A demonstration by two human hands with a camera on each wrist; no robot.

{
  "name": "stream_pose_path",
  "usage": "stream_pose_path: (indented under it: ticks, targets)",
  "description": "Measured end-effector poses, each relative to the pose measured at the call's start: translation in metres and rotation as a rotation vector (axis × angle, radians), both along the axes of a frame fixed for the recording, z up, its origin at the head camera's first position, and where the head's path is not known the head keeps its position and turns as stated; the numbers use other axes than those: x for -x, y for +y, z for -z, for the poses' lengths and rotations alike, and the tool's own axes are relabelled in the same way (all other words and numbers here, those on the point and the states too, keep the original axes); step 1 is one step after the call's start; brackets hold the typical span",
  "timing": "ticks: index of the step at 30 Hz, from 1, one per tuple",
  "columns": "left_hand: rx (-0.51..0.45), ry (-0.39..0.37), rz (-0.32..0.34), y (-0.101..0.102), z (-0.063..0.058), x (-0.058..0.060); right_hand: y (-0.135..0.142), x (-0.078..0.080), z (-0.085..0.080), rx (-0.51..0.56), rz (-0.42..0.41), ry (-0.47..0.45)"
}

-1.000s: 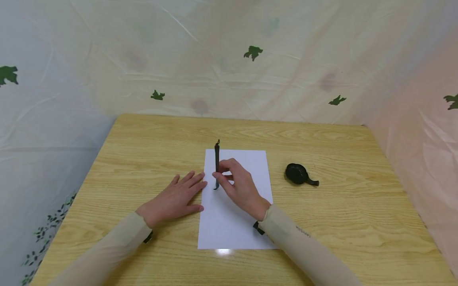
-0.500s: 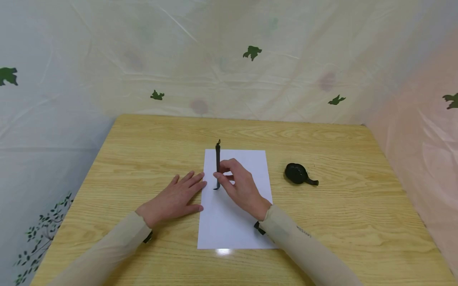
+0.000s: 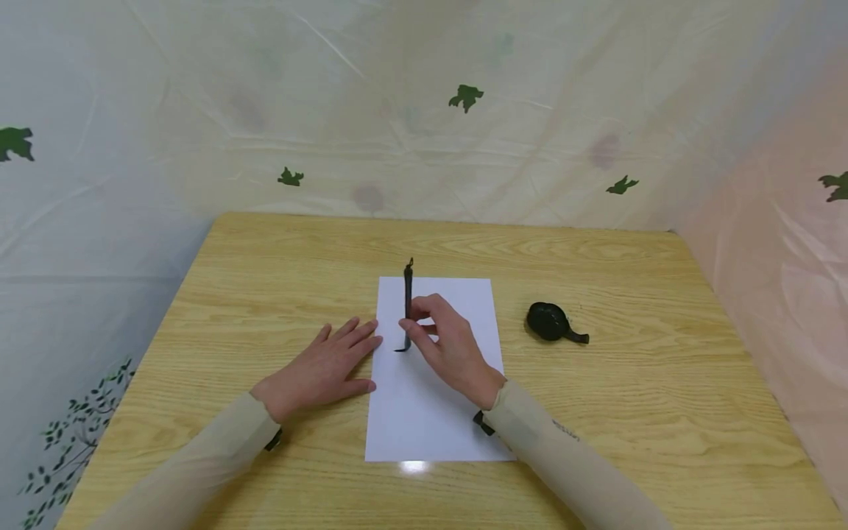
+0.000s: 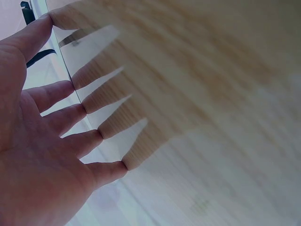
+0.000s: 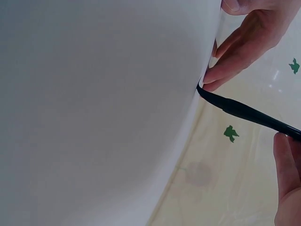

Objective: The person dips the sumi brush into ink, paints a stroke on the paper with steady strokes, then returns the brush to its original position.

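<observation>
In the head view my right hand (image 3: 450,353) pinches a black calligraphy brush (image 3: 408,291) between thumb and fingers, holding it nearly upright. A loop tops the brush, and its tip meets a white sheet of paper (image 3: 430,427). A short black stroke (image 3: 400,350) runs left from the tip. My left hand (image 3: 318,372) lies flat with fingers spread, its fingertips at the sheet's left edge. The left wrist view shows that palm (image 4: 42,155) and the fingers touching the surface. In the right wrist view the brush's dark bristles (image 5: 209,96) bend against the paper.
A small black dish (image 3: 548,322) with a short handle sits on the wooden table (image 3: 636,412), right of the paper. Pale cloth (image 3: 371,96) with green bird shapes hangs behind the table and at its sides.
The right hand and brush have slid slightly to the right. The black stroke has grown longer behind the tip. My left hand stays in place.
</observation>
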State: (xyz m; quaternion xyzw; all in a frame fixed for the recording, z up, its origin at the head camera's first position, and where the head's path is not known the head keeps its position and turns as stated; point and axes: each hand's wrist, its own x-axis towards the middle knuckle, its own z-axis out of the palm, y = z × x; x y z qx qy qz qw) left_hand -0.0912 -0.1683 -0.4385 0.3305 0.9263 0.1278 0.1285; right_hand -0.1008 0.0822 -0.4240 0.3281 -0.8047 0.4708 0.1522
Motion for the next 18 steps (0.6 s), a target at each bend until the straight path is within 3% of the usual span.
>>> stream_pose_path:
  ticks: [18]
  targets:
    - [0.016,-0.013,-0.007,0.0005,0.0002,-0.0002,0.0057,0.0005,0.0027,0.0,0.015,0.007]
